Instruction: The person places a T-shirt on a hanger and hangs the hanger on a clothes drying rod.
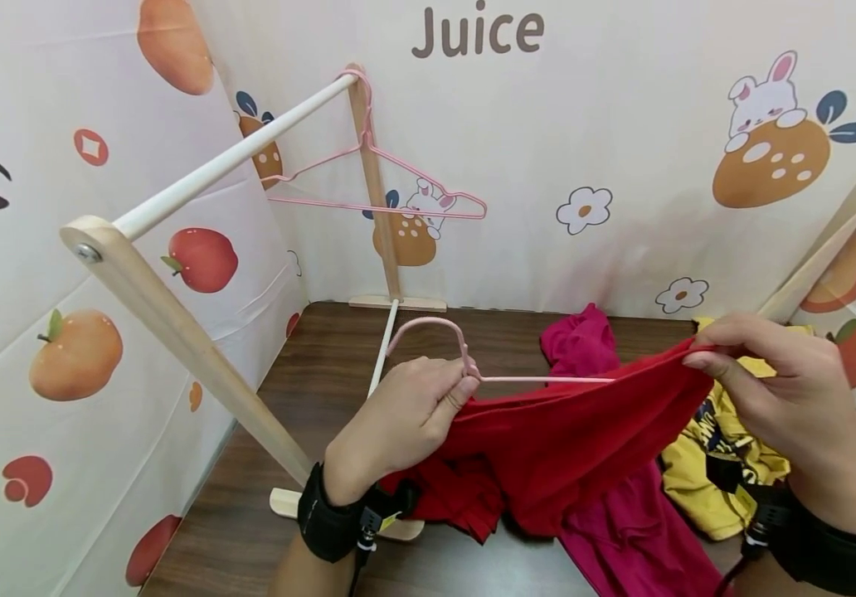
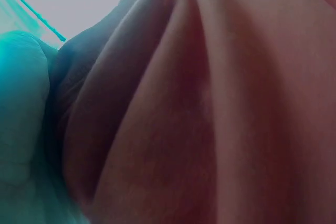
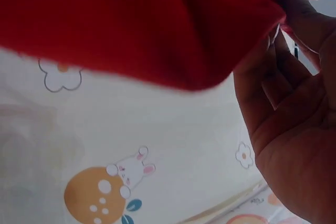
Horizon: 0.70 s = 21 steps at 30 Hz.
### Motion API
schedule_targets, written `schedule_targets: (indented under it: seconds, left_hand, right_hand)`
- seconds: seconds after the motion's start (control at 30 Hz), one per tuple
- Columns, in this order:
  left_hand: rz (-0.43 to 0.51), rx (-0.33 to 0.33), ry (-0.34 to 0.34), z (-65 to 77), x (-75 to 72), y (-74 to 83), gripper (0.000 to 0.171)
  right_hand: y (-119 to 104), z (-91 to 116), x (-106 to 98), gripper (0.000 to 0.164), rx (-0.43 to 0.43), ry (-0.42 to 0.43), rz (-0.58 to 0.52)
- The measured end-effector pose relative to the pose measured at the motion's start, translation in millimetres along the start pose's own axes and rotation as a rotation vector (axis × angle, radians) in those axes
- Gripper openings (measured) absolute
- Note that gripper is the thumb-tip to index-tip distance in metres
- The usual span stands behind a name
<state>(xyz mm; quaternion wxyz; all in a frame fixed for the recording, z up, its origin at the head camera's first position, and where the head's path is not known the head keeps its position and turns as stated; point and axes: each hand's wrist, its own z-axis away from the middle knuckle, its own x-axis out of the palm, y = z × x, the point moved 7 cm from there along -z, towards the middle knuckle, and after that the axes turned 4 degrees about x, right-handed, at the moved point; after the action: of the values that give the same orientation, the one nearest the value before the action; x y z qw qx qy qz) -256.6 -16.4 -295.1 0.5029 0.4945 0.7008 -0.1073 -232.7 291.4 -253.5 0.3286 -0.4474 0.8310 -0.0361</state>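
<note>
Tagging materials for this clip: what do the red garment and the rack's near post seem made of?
The red garment looks like soft, matte cloth, hanging in loose folds. The near post seems smooth wood, judging by its pale tan colour.

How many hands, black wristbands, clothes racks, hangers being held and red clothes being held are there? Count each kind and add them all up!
Left hand and right hand: 2 hands
Black wristbands: 2
Clothes rack: 1
Held pink hanger: 1
Held red garment: 1
Total: 7
</note>
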Motion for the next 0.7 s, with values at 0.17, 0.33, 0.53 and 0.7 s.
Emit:
schedule_targets:
  seconds: [0.17,0.33,0.53,0.7]
  left_hand:
    - [-0.095,0.043,-0.039,-6.2,14.5,10.3,0.022]
    - [-0.138,0.036,-0.012,-10.1,19.7,11.5,0.018]
    - [-0.141,0.007,0.120,-8.1,4.8,3.7,0.019]
    - [-0.136,0.005,0.266,-3.4,-11.6,-3.4,0.018]
  right_hand:
    - [-10,-7,21,0.042,-0.045,0.001,-0.084]
    - [-20,-10,42,0.033,-0.060,-0.033,-0.135]
    - [-16,-8,54,0.038,0.051,-0.165,-0.072]
    - [0,-1,41,0.051,0.189,-0.280,0.025]
